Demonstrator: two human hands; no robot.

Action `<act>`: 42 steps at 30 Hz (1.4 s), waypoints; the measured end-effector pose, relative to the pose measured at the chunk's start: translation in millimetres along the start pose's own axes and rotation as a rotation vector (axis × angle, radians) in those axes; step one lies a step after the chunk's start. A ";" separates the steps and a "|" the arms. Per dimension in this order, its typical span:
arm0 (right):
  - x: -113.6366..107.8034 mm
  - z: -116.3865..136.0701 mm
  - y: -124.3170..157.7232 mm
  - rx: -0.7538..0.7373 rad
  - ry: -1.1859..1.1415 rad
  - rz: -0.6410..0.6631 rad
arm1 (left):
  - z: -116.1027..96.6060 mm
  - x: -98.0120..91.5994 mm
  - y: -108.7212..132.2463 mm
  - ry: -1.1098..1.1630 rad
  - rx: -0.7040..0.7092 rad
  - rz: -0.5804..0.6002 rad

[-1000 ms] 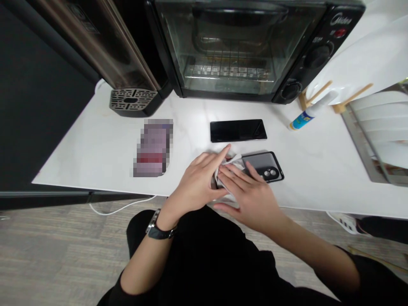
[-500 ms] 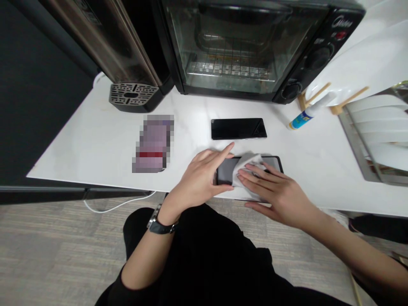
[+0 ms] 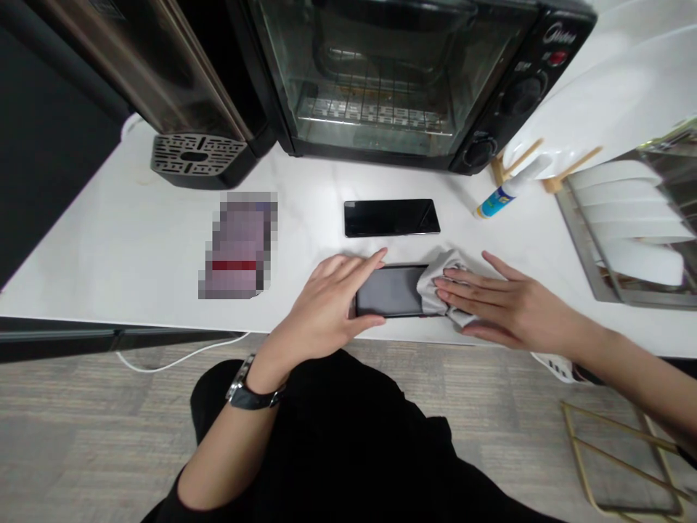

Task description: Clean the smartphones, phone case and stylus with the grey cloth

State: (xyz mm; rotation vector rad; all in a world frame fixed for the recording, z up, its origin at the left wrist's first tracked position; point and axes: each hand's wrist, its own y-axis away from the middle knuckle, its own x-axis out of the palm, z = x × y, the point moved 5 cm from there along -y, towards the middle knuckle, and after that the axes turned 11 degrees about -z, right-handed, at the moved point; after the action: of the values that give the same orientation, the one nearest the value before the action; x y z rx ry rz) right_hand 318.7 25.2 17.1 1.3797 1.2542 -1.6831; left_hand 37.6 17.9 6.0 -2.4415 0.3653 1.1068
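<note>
A dark phone (image 3: pixel 389 290) lies flat near the front edge of the white counter (image 3: pixel 136 254). My left hand (image 3: pixel 327 309) grips its left end between thumb and fingers. A grey cloth (image 3: pixel 443 280) covers the phone's right end, and my right hand (image 3: pixel 504 305) presses on it with fingers stretched flat. A second black phone (image 3: pixel 392 217) rests screen up just behind them.
A blurred pinkish object (image 3: pixel 238 245) lies to the left. A toaster oven (image 3: pixel 392 73) and a black appliance (image 3: pixel 179 94) stand at the back. A small white and blue tube (image 3: pixel 504 192) and a dish rack with white plates (image 3: pixel 626 232) sit on the right.
My right hand has slid the cloth from the phone's left end across to its right end, baring the dark surface. My left hand has kept its hold on the left end.
</note>
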 end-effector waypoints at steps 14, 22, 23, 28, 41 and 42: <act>16.4 36.8 -44.1 -0.040 -0.296 -0.040 | 1.8 -3.2 0.1 0.083 -0.014 0.013; 21.6 61.7 -82.6 0.031 -0.161 -0.249 | -1.7 -3.2 0.7 0.029 -0.043 -0.040; 20.3 59.3 -79.8 0.033 -0.151 -0.266 | -2.1 -3.2 0.8 0.015 -0.045 -0.041; 11.5 35.7 -49.5 0.174 -0.160 -0.315 | -7.2 -1.9 2.1 -0.022 -0.040 -0.044; 24.2 59.8 -53.6 0.395 -0.306 -0.343 | -7.8 3.1 5.5 -0.003 -0.006 0.003; 25.4 62.7 -57.2 0.389 -0.332 -0.335 | -8.5 3.9 5.4 -0.005 -0.006 -0.005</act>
State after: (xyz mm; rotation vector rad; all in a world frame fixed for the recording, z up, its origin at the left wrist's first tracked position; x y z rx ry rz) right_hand 237.8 -10.0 9.1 1.0671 1.0422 -2.3748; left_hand 43.4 8.8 6.6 -2.4427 0.3547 1.1137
